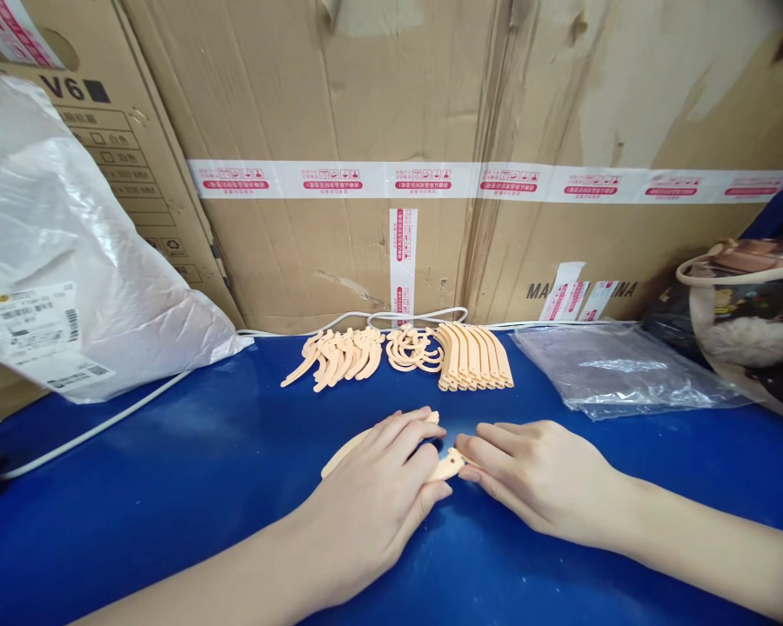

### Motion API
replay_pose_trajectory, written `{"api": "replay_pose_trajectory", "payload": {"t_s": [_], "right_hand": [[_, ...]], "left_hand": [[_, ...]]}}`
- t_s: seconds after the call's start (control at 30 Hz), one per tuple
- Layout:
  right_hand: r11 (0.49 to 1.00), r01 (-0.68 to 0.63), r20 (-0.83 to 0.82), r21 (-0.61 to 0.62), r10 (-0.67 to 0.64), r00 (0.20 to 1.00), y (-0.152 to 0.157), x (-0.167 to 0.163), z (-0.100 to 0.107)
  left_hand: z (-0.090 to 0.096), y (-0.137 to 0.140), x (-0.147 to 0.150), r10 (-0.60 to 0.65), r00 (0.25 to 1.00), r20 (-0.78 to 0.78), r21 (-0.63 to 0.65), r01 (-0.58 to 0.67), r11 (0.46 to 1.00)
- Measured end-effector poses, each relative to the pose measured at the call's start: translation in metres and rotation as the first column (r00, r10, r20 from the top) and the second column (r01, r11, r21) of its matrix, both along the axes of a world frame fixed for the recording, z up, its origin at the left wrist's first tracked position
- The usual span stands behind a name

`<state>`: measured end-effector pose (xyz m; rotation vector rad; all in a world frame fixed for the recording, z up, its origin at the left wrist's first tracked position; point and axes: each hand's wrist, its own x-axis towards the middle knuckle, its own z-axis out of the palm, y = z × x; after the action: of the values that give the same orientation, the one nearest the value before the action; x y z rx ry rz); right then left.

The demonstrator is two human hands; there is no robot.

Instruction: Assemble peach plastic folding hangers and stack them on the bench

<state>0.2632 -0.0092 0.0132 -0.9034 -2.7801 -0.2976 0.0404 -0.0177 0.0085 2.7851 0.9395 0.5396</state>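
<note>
My left hand (384, 491) is closed over cream plastic hanger arms, palm down above the blue table. One curved hanger arm (345, 454) shows beyond the back of this hand. A second hanger arm (445, 468), with a small hole near its end, sticks out between thumb and fingers. Facing it, my right hand (538, 474) is closed in a pinch at that holed end, where a thin cream sliver shows. The fingers hide most of what it grips. Behind the hands lie a pile of short curved hanger arms (349, 356), several hanger hooks (412, 349) and a row of longer curved hanger arms (475, 355).
A clear plastic bag (626, 369) lies flat at the right, near a dark bag (757, 304) with a fluffy pompom. To the left stands a white parcel bag (84, 252). White cable (104, 439) crosses the blue table (202, 487); large cardboard boxes (339, 252) wall the back.
</note>
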Motion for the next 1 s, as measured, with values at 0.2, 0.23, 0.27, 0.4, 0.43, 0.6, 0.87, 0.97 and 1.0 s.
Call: {"api": "replay_pose_trajectory", "payload": {"t_s": [0.2, 0.23, 0.27, 0.4, 0.43, 0.6, 0.87, 0.97, 1.0], "right_hand": [[0.947, 0.054, -0.138, -0.315, -0.102, 0.985, -0.0042, -0.0039, 0.0044], [0.937, 0.055, -0.149, -0.345, -0.113, 0.982, -0.0045, -0.0043, 0.0047], [0.935, 0.053, -0.150, -0.349, -0.111, 0.982, -0.0046, -0.0045, 0.0046], [0.980, 0.030, -0.084, -0.199, -0.047, 0.995, -0.0026, -0.0025, 0.0015], [0.987, 0.021, -0.070, -0.160, -0.033, 0.997, -0.0019, -0.0017, 0.0007], [0.997, -0.005, -0.050, -0.074, 0.001, 0.999, -0.0005, 0.0013, 0.0000], [0.998, -0.027, -0.116, -0.050, 0.021, 0.993, -0.0011, 0.0016, 0.0002], [0.998, -0.050, -0.121, 0.045, 0.055, 0.991, -0.0010, 0.0011, -0.0006], [0.996, -0.055, -0.124, 0.072, 0.064, 0.990, -0.0009, 0.0011, -0.0008]], "left_hand": [[0.0005, 0.0005, 0.0000, 0.001, 0.999, 0.039, 0.016, -0.002, 1.000], [0.0005, 0.0004, 0.0000, 0.001, 0.999, 0.044, 0.017, -0.002, 1.000], [0.0003, 0.0003, 0.0000, 0.001, 0.999, 0.048, 0.020, -0.001, 1.000], [0.0001, -0.0002, -0.0003, 0.002, 0.998, 0.056, 0.023, -0.003, 1.000], [0.0002, -0.0002, -0.0005, 0.000, 0.998, 0.057, 0.021, -0.001, 1.000], [0.0007, -0.0002, -0.0008, -0.011, 0.999, 0.040, 0.008, 0.011, 1.000], [-0.0005, -0.0003, -0.0005, -0.014, 1.000, 0.018, 0.002, 0.014, 1.000], [-0.0002, -0.0001, -0.0007, -0.025, 1.000, 0.018, 0.008, 0.025, 1.000], [-0.0002, -0.0001, -0.0008, -0.029, 0.999, 0.022, 0.011, 0.029, 1.000]]}}
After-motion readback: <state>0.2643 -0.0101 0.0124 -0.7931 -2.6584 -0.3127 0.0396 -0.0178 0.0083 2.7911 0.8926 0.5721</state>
